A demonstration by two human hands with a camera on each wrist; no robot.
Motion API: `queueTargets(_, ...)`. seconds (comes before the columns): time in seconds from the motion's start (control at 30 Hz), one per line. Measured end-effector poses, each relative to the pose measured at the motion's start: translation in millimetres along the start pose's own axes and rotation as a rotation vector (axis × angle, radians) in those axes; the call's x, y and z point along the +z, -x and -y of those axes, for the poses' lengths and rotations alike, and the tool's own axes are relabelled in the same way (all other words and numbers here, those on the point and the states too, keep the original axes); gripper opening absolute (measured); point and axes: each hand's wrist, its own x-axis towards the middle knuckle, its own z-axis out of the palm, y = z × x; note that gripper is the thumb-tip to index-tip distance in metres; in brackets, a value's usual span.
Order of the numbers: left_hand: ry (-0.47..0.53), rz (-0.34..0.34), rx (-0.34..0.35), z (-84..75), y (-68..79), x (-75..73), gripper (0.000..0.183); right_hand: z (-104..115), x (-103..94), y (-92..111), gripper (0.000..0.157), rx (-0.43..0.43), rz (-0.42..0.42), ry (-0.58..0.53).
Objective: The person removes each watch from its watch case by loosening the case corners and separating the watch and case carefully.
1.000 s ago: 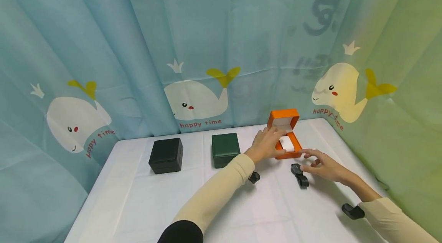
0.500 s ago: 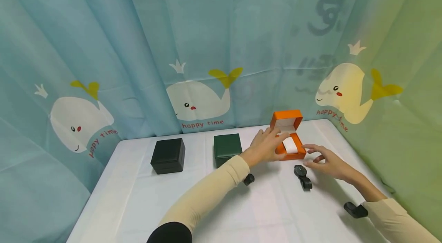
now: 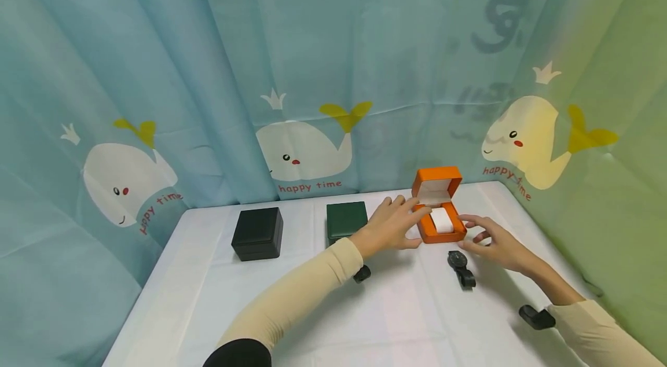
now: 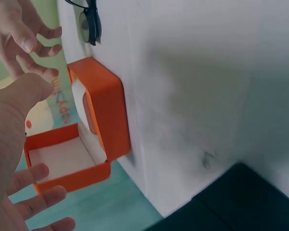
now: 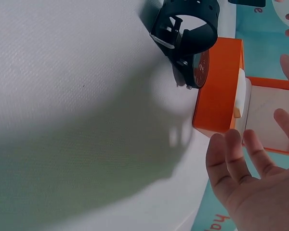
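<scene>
An orange watch box [image 3: 443, 238] stands with its lid up at the back right of the table, a white cushion [image 3: 442, 220] inside it. My left hand [image 3: 388, 228] hovers at the box's left side with fingers spread, holding nothing. On the other side, my right hand [image 3: 497, 244] has its loosely bent fingertips close to the box's right front corner. A black wristwatch [image 3: 458, 261] lies on the table in front of the box, strap fastened in a loop. In the right wrist view the watch [image 5: 202, 67] overlaps the box, and the right hand [image 5: 260, 192] has nothing in it.
A dark green box [image 3: 346, 216] with its lid down sits left of the orange one, partly behind my left hand. Farther left is a closed black box [image 3: 257, 234]. Behind the white table [image 3: 396, 320] hangs a blue curtain [image 3: 396, 66] with printed whales; a greenish curtain side borders the right.
My left hand has drawn back leftward from the orange box. The right thumb has come away from the watch, which stays on the table. The head view has swung slightly left.
</scene>
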Motion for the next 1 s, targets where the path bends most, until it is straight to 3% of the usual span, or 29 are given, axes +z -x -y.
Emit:
queueTargets(0.3, -0.054, -0.012, 0.005, 11.1, 17.0, -5.3, 0.069, 7.1, 4.3, -6.4, 0.065, -0.016, -0.020, 0.040)
queueTargets(1.0, 0.004, -0.020, -0.075, 48.3, 64.9, -9.8, 0.065, 26.3, 16.6, -32.3, 0.068, -0.144, -0.018, 0.090)
